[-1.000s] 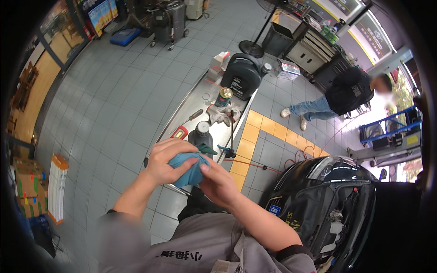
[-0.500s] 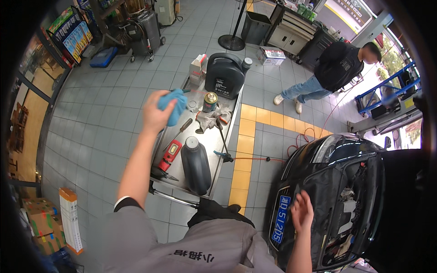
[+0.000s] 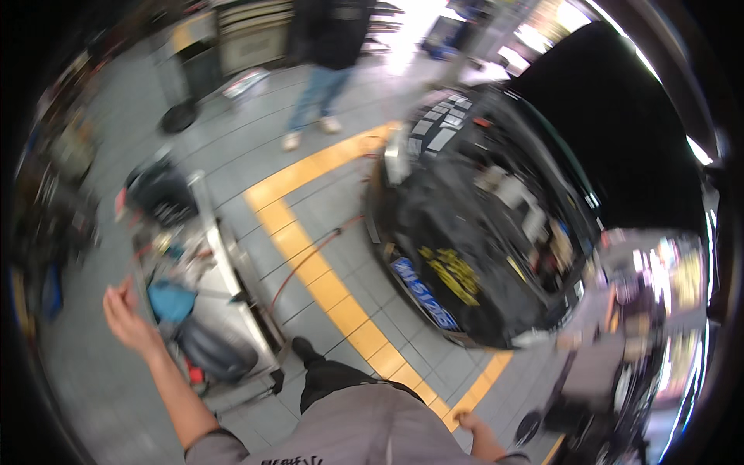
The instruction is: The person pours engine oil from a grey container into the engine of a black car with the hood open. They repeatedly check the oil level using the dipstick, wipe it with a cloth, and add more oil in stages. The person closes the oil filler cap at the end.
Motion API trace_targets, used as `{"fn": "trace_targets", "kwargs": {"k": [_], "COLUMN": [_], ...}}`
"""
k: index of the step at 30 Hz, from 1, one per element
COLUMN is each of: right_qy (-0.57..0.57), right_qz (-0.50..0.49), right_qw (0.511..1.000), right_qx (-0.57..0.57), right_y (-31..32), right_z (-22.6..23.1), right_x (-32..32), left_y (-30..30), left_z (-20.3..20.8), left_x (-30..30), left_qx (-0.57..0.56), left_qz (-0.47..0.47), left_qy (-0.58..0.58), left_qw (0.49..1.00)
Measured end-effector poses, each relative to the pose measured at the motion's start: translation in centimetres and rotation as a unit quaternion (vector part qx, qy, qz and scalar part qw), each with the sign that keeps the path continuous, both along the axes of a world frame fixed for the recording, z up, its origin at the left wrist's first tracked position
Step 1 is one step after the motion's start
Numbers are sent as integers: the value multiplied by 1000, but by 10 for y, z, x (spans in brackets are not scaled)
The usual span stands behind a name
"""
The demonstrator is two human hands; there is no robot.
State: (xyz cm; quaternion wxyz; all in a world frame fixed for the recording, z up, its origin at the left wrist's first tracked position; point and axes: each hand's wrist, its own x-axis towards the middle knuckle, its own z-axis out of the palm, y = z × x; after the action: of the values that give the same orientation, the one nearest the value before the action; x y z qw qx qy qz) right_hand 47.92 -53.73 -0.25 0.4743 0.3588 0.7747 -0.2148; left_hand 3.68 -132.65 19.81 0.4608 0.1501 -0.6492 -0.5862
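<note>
My left hand (image 3: 128, 316) is beside the left edge of a metal tool cart, fingers apart and holding nothing. A crumpled blue cloth (image 3: 171, 301) lies on the cart (image 3: 246, 329), just right of that hand. Nearer me on the cart rests a dark bottle (image 3: 217, 351), with a red work lamp (image 3: 194, 373) partly hidden beside it. A black oil jug (image 3: 161, 194) stands at the cart's far end, near a blurred clutter of gloves and a small can. Low on the right, my right hand (image 3: 468, 421) hangs near my body, its fingers too smeared to read.
A dark car (image 3: 434, 225) with its hood (image 3: 620, 132) raised and engine bay exposed stands to the right. Yellow floor tiles (image 3: 333, 289) and a red hose (image 3: 298, 260) lie between it and the cart. Another person (image 3: 329, 77) stands beyond, near a tool cabinet (image 3: 254, 35).
The blue cloth has left my left hand and lies on the cart. My view has swung right toward the car, and my right hand has dropped lower.
</note>
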Motion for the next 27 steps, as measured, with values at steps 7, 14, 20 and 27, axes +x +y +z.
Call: {"fn": "trace_targets", "kwargs": {"k": [7, 14, 20, 27], "right_qy": [523, 748, 702, 468], "right_qz": [-69, 118, 63, -396], "right_qw": [849, 652, 699, 788], "right_qx": [-7, 43, 124, 62], "right_y": [-59, 16, 157, 293], "right_z": [107, 229, 200, 38], "right_x": [-109, -25, 106, 297], "left_y": [399, 728, 878, 1007], "left_z": [-6, -37, -27, -210], "left_x": [48, 295, 385, 340], "left_qx": [84, 495, 385, -501], "left_qz": [-652, -676, -786, -793], "left_qy": [-164, -529, -482, -275], "left_qw": [735, 137, 46, 212]}}
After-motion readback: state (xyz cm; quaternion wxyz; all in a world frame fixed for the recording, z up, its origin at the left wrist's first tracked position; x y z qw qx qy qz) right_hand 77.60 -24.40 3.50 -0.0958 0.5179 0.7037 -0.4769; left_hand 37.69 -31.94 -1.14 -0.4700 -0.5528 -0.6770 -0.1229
